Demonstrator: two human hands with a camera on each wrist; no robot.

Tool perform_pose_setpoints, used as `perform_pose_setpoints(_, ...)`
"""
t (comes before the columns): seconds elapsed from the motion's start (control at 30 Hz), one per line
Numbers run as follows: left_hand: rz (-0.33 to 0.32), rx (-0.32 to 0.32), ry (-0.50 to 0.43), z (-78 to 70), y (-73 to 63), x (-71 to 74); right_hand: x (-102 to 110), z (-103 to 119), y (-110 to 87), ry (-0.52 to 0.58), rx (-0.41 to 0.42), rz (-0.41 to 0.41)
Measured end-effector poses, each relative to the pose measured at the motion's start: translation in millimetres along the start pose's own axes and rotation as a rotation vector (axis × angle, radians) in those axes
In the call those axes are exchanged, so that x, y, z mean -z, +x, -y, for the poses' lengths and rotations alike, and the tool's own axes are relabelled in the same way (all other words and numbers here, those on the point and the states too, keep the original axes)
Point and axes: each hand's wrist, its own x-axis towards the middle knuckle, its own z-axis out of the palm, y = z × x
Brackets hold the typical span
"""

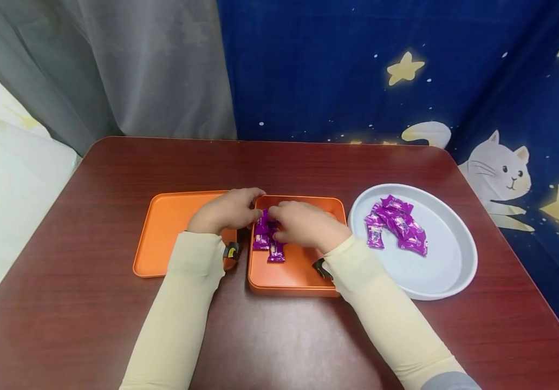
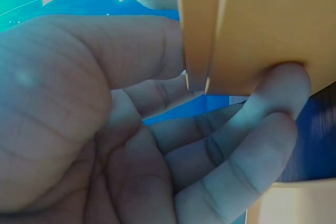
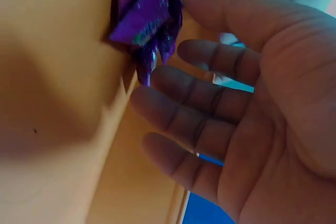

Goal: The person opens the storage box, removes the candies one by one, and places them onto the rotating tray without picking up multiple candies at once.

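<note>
An orange box [image 1: 304, 273] sits at the middle of the table with several purple wrapped candies [image 1: 276, 252] in its left part. My left hand [image 1: 228, 210] grips the box's left side; in the left wrist view the thumb meets the rim [image 2: 200, 30] and curled fingers press the wall. Inside the box, my right hand [image 1: 309, 223] reaches over the candies. Its fingers are spread and loosely bent in the right wrist view, thumb and fingertips right at the candy wrappers [image 3: 144, 17], pinching none of them.
An orange lid [image 1: 162, 233] lies left of the box, partly under the left forearm. On the right stands a round white tray [image 1: 447, 260] holding several more purple candies [image 1: 398, 222]. Curtains [image 1: 309, 70] hang behind the table's far edge.
</note>
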Motion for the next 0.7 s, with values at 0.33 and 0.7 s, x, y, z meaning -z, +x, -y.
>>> perform_pose_setpoints(0.33,0.000,-0.009,0.007,-1.8,-2.0,0.4,-8.3,-0.7,4.2,-0.006,0.001,0.041)
perform_pose_setpoints(0.7,-0.009,0.002,-0.018,-1.5,-1.5,-1.5,-13.4,-0.2,2.0,0.012,-0.041,0.095)
